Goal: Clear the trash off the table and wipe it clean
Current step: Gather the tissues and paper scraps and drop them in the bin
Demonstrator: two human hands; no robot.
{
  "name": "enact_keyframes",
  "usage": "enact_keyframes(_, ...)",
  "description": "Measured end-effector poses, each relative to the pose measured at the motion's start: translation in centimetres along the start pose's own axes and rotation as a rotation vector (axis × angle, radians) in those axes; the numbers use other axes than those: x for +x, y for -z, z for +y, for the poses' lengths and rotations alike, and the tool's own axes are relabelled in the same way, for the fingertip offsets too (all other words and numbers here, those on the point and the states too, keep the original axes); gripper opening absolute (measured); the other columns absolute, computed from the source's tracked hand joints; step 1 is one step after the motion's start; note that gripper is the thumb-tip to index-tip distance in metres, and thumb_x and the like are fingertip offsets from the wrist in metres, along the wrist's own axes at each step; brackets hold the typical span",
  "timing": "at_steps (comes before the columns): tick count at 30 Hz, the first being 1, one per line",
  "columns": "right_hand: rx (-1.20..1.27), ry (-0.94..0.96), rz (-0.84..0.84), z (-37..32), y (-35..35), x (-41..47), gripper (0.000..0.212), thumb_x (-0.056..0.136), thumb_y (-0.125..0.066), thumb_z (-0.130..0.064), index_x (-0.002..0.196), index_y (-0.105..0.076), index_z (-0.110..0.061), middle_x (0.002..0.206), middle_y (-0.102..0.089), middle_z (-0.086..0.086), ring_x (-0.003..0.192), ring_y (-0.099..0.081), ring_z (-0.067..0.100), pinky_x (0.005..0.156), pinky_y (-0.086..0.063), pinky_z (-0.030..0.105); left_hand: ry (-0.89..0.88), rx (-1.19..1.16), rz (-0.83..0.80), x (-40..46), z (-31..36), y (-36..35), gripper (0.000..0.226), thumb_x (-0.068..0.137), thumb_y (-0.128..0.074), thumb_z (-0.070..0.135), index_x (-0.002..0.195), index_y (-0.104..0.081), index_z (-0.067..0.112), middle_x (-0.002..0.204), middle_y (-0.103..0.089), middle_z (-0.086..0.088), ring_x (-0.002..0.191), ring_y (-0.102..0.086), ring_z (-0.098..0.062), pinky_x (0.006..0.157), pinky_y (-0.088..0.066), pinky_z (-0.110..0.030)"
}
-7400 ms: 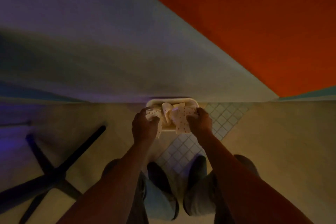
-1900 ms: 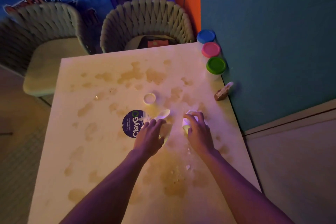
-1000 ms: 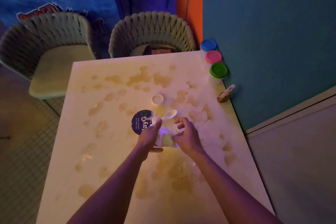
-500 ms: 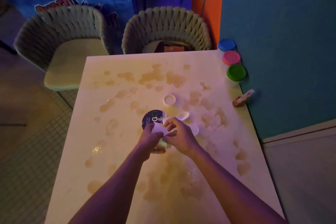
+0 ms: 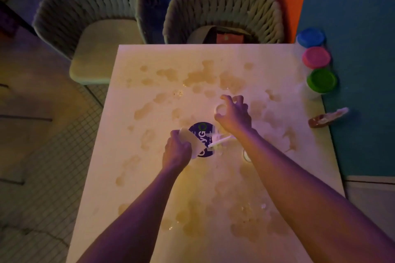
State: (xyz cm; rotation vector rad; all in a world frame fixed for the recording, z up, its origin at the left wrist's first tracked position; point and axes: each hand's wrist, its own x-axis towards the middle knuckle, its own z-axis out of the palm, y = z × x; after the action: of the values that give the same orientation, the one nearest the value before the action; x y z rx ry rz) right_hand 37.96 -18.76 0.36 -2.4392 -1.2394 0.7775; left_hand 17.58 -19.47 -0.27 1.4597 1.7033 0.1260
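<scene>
A white table (image 5: 149, 188) is covered in brownish spill stains. My left hand (image 5: 176, 151) grips a white paper cup (image 5: 192, 142) tilted on its side, with a white plastic spoon (image 5: 220, 141) poking out of its mouth. Under the cup lies a round dark-blue sticker (image 5: 202, 132) on the tabletop. My right hand (image 5: 234, 114) reaches further up the table, fingers curled round a small white lid (image 5: 221, 109). Another small white round piece (image 5: 246, 156) peeks out beside my right forearm.
Three tubs with blue (image 5: 311, 37), pink (image 5: 316, 57) and green (image 5: 321, 81) lids stand along the table's right edge by the teal wall. A brown wrapper (image 5: 327, 117) lies near that edge. Two woven chairs (image 5: 223, 10) stand behind the table.
My hands have parted. The left keeps the cup, now with the spoon in it; the right has moved up the table onto the small white lid.
</scene>
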Motion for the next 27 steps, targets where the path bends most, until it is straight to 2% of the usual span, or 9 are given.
enact_keyframes(3, -0.112, -0.007, -0.087, -0.1, -1.1, 1.5, 0.064, 0.084, -0.064, -0.033, 0.143, -0.037, -0.034, 0.141, -0.031, 0.006, 0.124, -0.040, 0.032, 0.079, -0.041, 0.033, -0.036, 0.065, 0.045, 0.5, -0.2, -0.3, 0.048, 0.090, -0.051, 0.024, 0.136, -0.039, 0.018, 0.128, -0.055, -0.012, 0.107, -0.057, -0.034, 0.089, -0.050, -0.046)
enact_keyframes(7, -0.198, 0.013, -0.094, -0.2, -1.9, 2.1, 0.056, 0.087, -0.063, -0.027, 0.140, -0.044, -0.029, 0.135, -0.039, 0.008, 0.121, -0.042, 0.033, 0.076, -0.041, 0.034, -0.103, 0.114, 0.053, 1.1, -0.2, -0.7, 0.050, 0.088, -0.057, 0.034, 0.134, -0.040, 0.024, 0.126, -0.057, -0.008, 0.104, -0.059, -0.033, 0.086, -0.052, -0.046)
enact_keyframes(11, -0.137, 0.012, -0.067, 0.2, -1.5, 2.3, 0.045, 0.084, -0.064, -0.024, 0.127, -0.052, -0.025, 0.128, -0.046, 0.008, 0.115, -0.048, 0.032, 0.075, -0.040, 0.031, -0.133, 0.169, 0.053, 1.6, -0.4, -1.2, 0.056, 0.086, -0.064, 0.042, 0.134, -0.039, 0.027, 0.123, -0.056, -0.005, 0.103, -0.060, -0.033, 0.080, -0.050, -0.042)
enact_keyframes(15, -0.018, -0.051, -0.005, 0.9, -0.2, 1.5, 0.037, 0.081, -0.062, -0.031, 0.115, -0.049, -0.023, 0.117, -0.052, 0.008, 0.106, -0.050, 0.032, 0.074, -0.040, 0.032, -0.148, 0.202, 0.048, 1.8, -0.4, -1.6, 0.059, 0.083, -0.066, 0.041, 0.133, -0.037, 0.029, 0.118, -0.053, -0.004, 0.099, -0.060, -0.033, 0.075, -0.048, -0.040)
enact_keyframes(18, 0.016, -0.084, -0.005, 2.0, 0.7, 0.2, 0.031, 0.084, -0.054, -0.035, 0.111, -0.046, -0.022, 0.115, -0.052, 0.008, 0.107, -0.049, 0.032, 0.079, -0.044, 0.036, -0.139, 0.218, 0.041, 2.1, -0.3, -1.8, 0.059, 0.083, -0.067, 0.040, 0.133, -0.037, 0.029, 0.119, -0.053, -0.005, 0.100, -0.060, -0.034, 0.076, -0.047, -0.040)
enact_keyframes(21, 0.016, -0.128, -0.013, 3.5, 1.1, -1.7, 0.019, 0.090, -0.042, -0.032, 0.104, -0.047, -0.021, 0.107, -0.047, 0.006, 0.108, -0.047, 0.033, 0.082, -0.040, 0.038, -0.146, 0.223, 0.042, 2.1, -0.2, -1.7, 0.060, 0.084, -0.068, 0.039, 0.134, -0.038, 0.028, 0.121, -0.053, -0.006, 0.102, -0.060, -0.035, 0.076, -0.043, -0.038)
enact_keyframes(24, 0.046, -0.187, -0.017, 4.6, 1.2, -3.7, 0.018, 0.091, -0.040, -0.030, 0.102, -0.047, -0.018, 0.103, -0.045, 0.010, 0.107, -0.051, 0.039, 0.086, -0.039, 0.041, -0.163, 0.217, 0.046, 1.9, -0.4, -1.7, 0.059, 0.084, -0.067, 0.039, 0.134, -0.038, 0.028, 0.120, -0.053, -0.007, 0.102, -0.060, -0.035, 0.076, -0.044, -0.038)
enact_keyframes(27, 0.002, -0.213, -0.030, 5.7, 1.0, -5.9, 0.026, 0.086, -0.050, -0.039, 0.104, -0.048, -0.019, 0.111, -0.051, 0.009, 0.106, -0.056, 0.037, 0.087, -0.043, 0.041, -0.181, 0.206, 0.037, 1.6, -0.3, -1.7, 0.057, 0.085, -0.067, 0.037, 0.134, -0.039, 0.027, 0.120, -0.054, -0.007, 0.102, -0.059, -0.035, 0.075, -0.043, -0.037)
